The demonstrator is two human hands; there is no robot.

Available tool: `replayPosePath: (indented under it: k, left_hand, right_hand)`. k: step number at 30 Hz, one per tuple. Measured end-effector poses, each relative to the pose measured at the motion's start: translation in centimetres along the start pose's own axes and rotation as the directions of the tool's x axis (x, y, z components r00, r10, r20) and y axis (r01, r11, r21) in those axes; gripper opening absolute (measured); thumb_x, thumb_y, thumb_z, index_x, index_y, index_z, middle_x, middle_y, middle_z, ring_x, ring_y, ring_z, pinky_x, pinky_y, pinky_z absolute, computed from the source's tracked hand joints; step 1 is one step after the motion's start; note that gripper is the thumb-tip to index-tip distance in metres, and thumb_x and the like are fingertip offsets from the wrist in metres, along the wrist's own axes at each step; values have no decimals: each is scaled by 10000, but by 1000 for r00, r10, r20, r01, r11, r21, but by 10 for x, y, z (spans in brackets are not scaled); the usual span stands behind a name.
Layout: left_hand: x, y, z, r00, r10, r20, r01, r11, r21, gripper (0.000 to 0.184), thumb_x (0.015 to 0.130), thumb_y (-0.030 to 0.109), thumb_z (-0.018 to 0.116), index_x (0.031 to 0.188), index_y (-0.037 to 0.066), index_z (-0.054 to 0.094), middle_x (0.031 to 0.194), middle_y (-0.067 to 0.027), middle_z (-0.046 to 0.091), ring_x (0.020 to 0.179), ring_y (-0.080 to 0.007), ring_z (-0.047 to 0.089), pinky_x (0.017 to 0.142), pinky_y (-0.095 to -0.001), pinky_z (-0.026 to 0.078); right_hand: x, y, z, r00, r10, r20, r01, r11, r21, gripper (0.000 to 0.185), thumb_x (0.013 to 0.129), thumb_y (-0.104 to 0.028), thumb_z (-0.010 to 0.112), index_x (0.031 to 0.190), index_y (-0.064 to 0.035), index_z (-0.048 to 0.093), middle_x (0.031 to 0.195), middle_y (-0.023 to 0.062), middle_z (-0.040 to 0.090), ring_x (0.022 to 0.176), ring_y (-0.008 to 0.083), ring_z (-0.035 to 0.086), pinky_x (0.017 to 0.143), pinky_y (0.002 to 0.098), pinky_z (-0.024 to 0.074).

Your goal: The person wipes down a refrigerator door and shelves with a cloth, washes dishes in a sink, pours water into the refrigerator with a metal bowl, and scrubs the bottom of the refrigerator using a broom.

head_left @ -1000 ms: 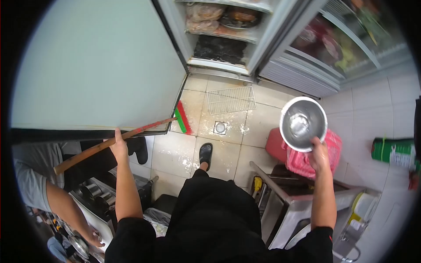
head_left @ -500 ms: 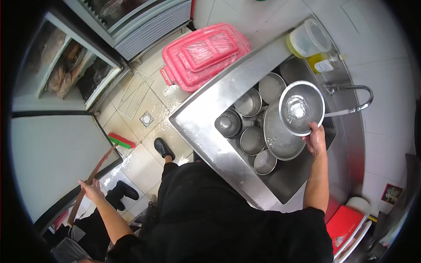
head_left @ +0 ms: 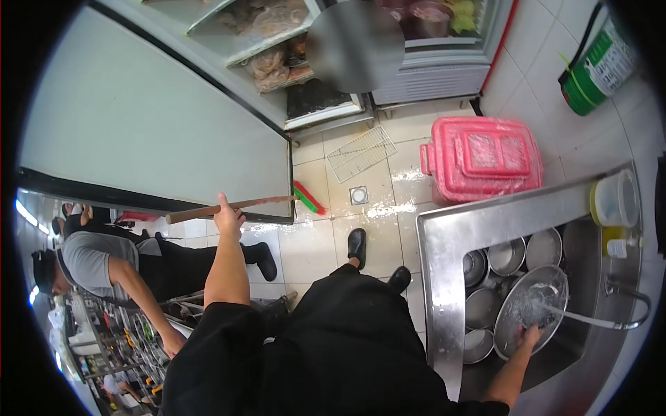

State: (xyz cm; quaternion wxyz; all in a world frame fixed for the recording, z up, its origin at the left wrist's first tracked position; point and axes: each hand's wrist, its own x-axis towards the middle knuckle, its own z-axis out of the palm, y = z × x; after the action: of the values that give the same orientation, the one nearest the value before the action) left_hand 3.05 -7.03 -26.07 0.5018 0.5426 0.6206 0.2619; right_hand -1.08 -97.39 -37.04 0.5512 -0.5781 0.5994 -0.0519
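My left hand (head_left: 229,215) is wrapped round the wooden handle (head_left: 191,213) of a broom, whose red and green brush (head_left: 309,199) is at the edge of the big pale door. My right hand (head_left: 528,338) reaches into the sink (head_left: 442,277), at the near side of a large metal basin (head_left: 510,315). Tap water splashes into this basin just beyond the hand, and its fingertips are unclear. Several round metal pots (head_left: 482,308) stand beside the basin. The metal bowl seen earlier cannot be made out in either hand.
A pink lidded tub (head_left: 496,159) stands behind the sink. A wire rack (head_left: 361,152) lies on the wet floor near a drain (head_left: 359,195). The pale door (head_left: 159,118) fills the left. Another person (head_left: 104,256) works at lower left. A blurred grey round shape (head_left: 355,45) covers part of the fridges.
My right hand has gone down into the sink from above it, where it held the metal bowl. The left hand keeps hold of the broom. The view has swung back left.
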Motion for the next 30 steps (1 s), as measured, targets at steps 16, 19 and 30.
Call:
replayPosePath:
  k: [16, 19, 30]
  left_hand:
    - [95, -50, -43, 991, 4, 133, -22, 991, 131, 536, 958, 527, 467, 1215, 65, 555, 1207, -84, 592, 1003, -211, 614, 733, -355, 508]
    - [117, -55, -45, 982, 44, 184, -70, 988, 139, 533, 966, 503, 474, 1214, 39, 563, 1191, -90, 606, 991, -211, 629, 738, -341, 511]
    - [175, -64, -66, 974, 71, 217, -77, 997, 21, 458, 992, 414, 500, 1156, -3, 591, 995, -109, 667, 821, -157, 661, 713, -274, 515]
  right_hand:
    - [-255, -156, 116, 868, -301, 396, 322, 947, 14, 353, 834, -217, 547, 1133, -31, 531, 902, 82, 635, 590, 188, 628, 375, 278, 442]
    - [-304, -162, 215, 780, -324, 536, 339, 938, 73, 425, 772, -133, 547, 1171, 13, 533, 1006, 109, 630, 820, 248, 664, 648, 375, 568]
    - [-436, -21, 649, 421, 127, 898, 326, 903, -280, 464, 852, -84, 506, 1270, 97, 421, 1091, 200, 581, 939, 300, 629, 697, 407, 555]
